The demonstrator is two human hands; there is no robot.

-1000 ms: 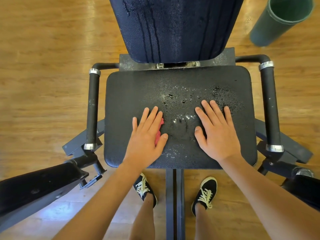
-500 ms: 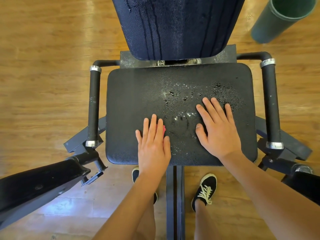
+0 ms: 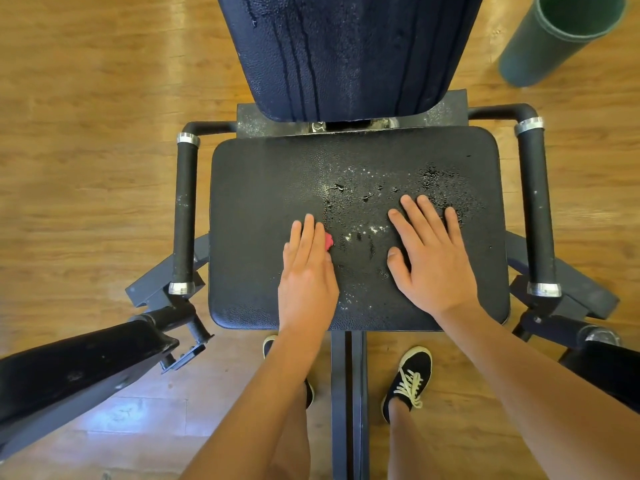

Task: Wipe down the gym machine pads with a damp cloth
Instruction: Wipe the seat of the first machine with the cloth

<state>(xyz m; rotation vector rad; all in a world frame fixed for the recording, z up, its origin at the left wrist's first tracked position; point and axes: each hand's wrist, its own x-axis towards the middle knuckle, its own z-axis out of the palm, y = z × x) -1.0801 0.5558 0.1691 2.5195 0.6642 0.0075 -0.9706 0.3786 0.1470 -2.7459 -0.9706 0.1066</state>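
Cloth point(image 3: 329, 241): pink, only a small corner is showing at the right edge of the left hand point(image 3: 308, 271); the rest is lying hidden under the palm. It is sitting on the seat pad point(image 3: 263, 202), near-centre, slightly left of the middle.

Left hand: is pressing flat on the cloth, fingers straight and held together, pointing far. Nothing is curled round the cloth.

Right hand point(image 3: 429, 258): is resting flat on the pad to the right of the cloth, apart from it, fingers straight and slightly spread, holding nothing.

Water droplets point(image 3: 363, 195): are beading on the pad between and beyond the two hands, densest far right. The left part of the pad is looking matte.

Back pad point(image 3: 346, 53): is standing at the far edge of the seat, with dark wet streaks running down it.

Surround: black grip bars are flanking the seat, left point(image 3: 183, 216) and right point(image 3: 536, 216). A green cylinder point(image 3: 554, 39) is standing far right on the wooden floor point(image 3: 86, 133). A black shoe point(image 3: 410, 379) is showing below the near edge.
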